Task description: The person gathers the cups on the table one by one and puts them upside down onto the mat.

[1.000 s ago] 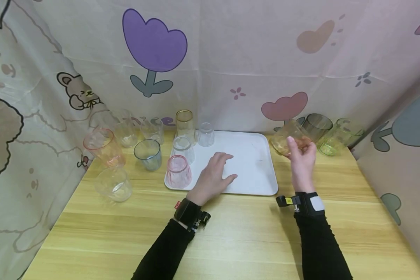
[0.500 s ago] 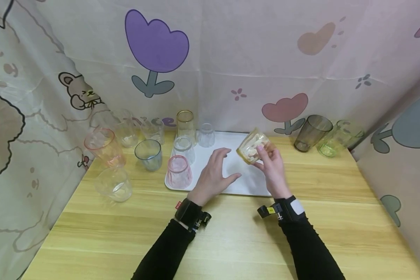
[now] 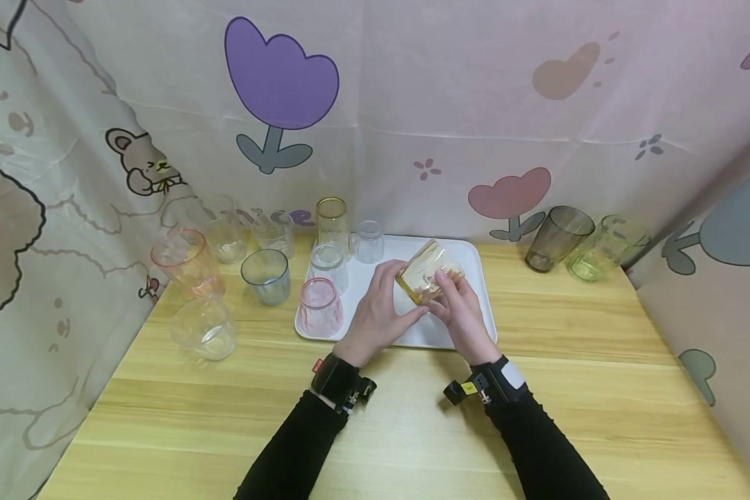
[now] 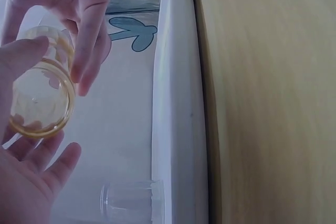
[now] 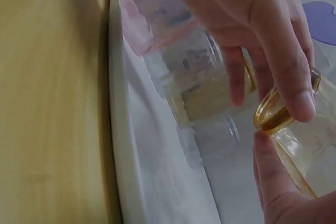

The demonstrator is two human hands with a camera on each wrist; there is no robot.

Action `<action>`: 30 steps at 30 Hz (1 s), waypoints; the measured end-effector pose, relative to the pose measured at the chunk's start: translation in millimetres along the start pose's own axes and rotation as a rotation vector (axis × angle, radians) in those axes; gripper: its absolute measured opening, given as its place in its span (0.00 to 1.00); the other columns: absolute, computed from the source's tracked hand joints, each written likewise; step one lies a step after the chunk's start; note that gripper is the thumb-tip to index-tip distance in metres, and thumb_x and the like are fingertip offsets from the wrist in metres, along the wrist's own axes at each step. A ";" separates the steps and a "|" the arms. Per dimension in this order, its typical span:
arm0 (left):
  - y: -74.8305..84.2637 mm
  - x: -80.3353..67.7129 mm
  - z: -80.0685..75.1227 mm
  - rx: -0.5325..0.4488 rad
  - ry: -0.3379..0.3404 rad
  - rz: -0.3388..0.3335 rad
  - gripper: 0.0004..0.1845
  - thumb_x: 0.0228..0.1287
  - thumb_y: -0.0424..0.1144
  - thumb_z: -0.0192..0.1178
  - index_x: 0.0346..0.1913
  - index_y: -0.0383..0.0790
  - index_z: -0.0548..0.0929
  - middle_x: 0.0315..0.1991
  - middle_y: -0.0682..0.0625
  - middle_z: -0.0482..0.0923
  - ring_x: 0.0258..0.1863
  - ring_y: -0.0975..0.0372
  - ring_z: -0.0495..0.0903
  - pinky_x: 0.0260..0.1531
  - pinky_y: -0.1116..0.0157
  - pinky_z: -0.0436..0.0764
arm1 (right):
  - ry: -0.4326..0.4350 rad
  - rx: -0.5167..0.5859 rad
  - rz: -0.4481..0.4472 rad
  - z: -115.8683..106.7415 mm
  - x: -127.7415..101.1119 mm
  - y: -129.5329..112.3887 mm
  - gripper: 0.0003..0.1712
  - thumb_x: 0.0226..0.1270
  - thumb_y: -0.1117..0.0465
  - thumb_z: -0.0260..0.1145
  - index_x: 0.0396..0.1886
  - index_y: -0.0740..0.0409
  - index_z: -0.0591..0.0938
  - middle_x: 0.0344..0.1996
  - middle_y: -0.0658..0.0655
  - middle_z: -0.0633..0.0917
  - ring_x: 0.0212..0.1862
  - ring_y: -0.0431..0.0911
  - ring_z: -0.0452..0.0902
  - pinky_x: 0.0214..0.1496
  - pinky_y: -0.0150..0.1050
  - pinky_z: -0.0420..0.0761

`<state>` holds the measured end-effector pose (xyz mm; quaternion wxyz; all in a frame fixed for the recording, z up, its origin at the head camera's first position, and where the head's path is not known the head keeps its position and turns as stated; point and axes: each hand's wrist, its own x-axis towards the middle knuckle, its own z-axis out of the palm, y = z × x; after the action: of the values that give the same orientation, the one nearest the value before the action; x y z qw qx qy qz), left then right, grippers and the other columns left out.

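Note:
Above the white tray, an amber-tinted glass is held tilted between both hands. My right hand pinches it on the right side, thumb on top. My left hand has thumb and fingers around its amber-edged end, which faces left; the left wrist view shows that ring between thumb and fingers. On the tray's left part stand a pink glass, a clear glass, a taller amber glass and a small clear glass.
Left of the tray stand a blue-grey glass, a pink-rimmed glass and several clear glasses. A dark grey glass and a green glass are at the back right. A printed curtain hangs behind the wooden table.
My right hand has brought the amber glass leftward from beside the grey glass to above the tray. The left hand has stayed nearly in place and now touches the glass.

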<state>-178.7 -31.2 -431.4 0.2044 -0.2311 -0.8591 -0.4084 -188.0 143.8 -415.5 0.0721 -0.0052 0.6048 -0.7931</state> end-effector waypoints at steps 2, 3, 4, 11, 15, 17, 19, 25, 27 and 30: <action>-0.2 0.6 0.0 0.004 0.024 0.017 0.46 0.55 0.41 0.80 0.71 0.33 0.64 0.68 0.40 0.66 0.67 0.52 0.72 0.69 0.61 0.74 | -0.025 -0.012 0.011 1.2 -0.9 1.1 0.37 0.82 0.47 0.56 0.77 0.65 0.56 0.68 0.65 0.71 0.55 0.42 0.82 0.57 0.36 0.85; -0.4 1.0 0.1 0.009 0.036 0.029 0.46 0.54 0.40 0.80 0.70 0.32 0.64 0.68 0.39 0.66 0.66 0.51 0.72 0.69 0.61 0.74 | -0.039 -0.018 0.012 1.4 -1.0 1.7 0.37 0.82 0.48 0.56 0.77 0.65 0.56 0.68 0.65 0.71 0.55 0.42 0.82 0.57 0.36 0.85; -0.6 1.3 0.2 0.013 0.047 0.040 0.46 0.54 0.39 0.81 0.70 0.31 0.64 0.67 0.38 0.66 0.66 0.51 0.72 0.70 0.61 0.73 | -0.051 -0.021 0.012 1.4 -0.8 2.1 0.38 0.82 0.48 0.56 0.77 0.65 0.56 0.68 0.65 0.70 0.55 0.42 0.82 0.57 0.36 0.85; -1.8 3.1 1.4 0.014 0.105 0.092 0.44 0.51 0.36 0.81 0.67 0.31 0.67 0.65 0.37 0.66 0.63 0.50 0.73 0.68 0.62 0.75 | -0.111 -0.073 0.016 -6.3 2.8 1.2 0.37 0.83 0.48 0.56 0.78 0.66 0.57 0.68 0.65 0.70 0.55 0.42 0.82 0.59 0.38 0.84; -1.2 4.9 -0.6 -0.007 0.153 0.127 0.43 0.51 0.34 0.80 0.67 0.31 0.67 0.64 0.36 0.66 0.63 0.49 0.74 0.67 0.61 0.77 | -0.128 -0.112 0.006 -15.6 5.4 -4.4 0.37 0.83 0.49 0.56 0.78 0.67 0.57 0.68 0.66 0.70 0.54 0.43 0.82 0.60 0.40 0.84; -0.4 5.6 -2.4 -0.018 0.178 0.139 0.42 0.52 0.33 0.79 0.68 0.31 0.68 0.65 0.36 0.66 0.64 0.49 0.73 0.67 0.60 0.76 | -0.113 -0.134 -0.016 -21.5 6.6 -8.3 0.37 0.83 0.50 0.56 0.78 0.68 0.58 0.68 0.67 0.70 0.54 0.45 0.82 0.59 0.41 0.85; 0.0 6.2 -4.7 -0.022 0.200 0.145 0.41 0.52 0.32 0.78 0.68 0.31 0.68 0.65 0.36 0.67 0.64 0.48 0.73 0.68 0.61 0.75 | -0.076 -0.192 -0.052 -28.6 8.7 -12.2 0.37 0.83 0.51 0.56 0.78 0.69 0.58 0.68 0.68 0.70 0.55 0.48 0.82 0.57 0.40 0.85; -0.4 7.6 -12.8 -0.001 0.257 0.169 0.39 0.54 0.33 0.77 0.67 0.29 0.68 0.67 0.35 0.69 0.67 0.48 0.72 0.70 0.61 0.72 | 0.056 -0.641 -0.103 -58.0 14.8 -22.6 0.41 0.79 0.45 0.62 0.78 0.66 0.62 0.67 0.67 0.74 0.65 0.59 0.76 0.63 0.47 0.82; -0.4 8.5 -16.2 0.006 0.283 0.177 0.39 0.55 0.33 0.77 0.67 0.28 0.69 0.66 0.35 0.71 0.67 0.47 0.72 0.71 0.59 0.71 | 0.074 -0.810 -0.097 -69.0 15.7 -25.0 0.42 0.77 0.43 0.63 0.77 0.66 0.64 0.67 0.68 0.75 0.66 0.62 0.74 0.66 0.53 0.78; -0.2 10.2 -21.2 0.029 0.300 0.165 0.39 0.56 0.34 0.76 0.67 0.28 0.69 0.66 0.36 0.73 0.66 0.47 0.72 0.72 0.58 0.70 | 0.074 -1.008 -0.082 -83.9 16.1 -26.9 0.42 0.76 0.43 0.64 0.74 0.69 0.67 0.66 0.71 0.75 0.65 0.66 0.75 0.64 0.60 0.77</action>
<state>-183.6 -45.9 -413.7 0.3664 -0.2341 -0.8030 -0.4077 -214.9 229.2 -413.5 0.0079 -0.0348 0.9139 -0.4043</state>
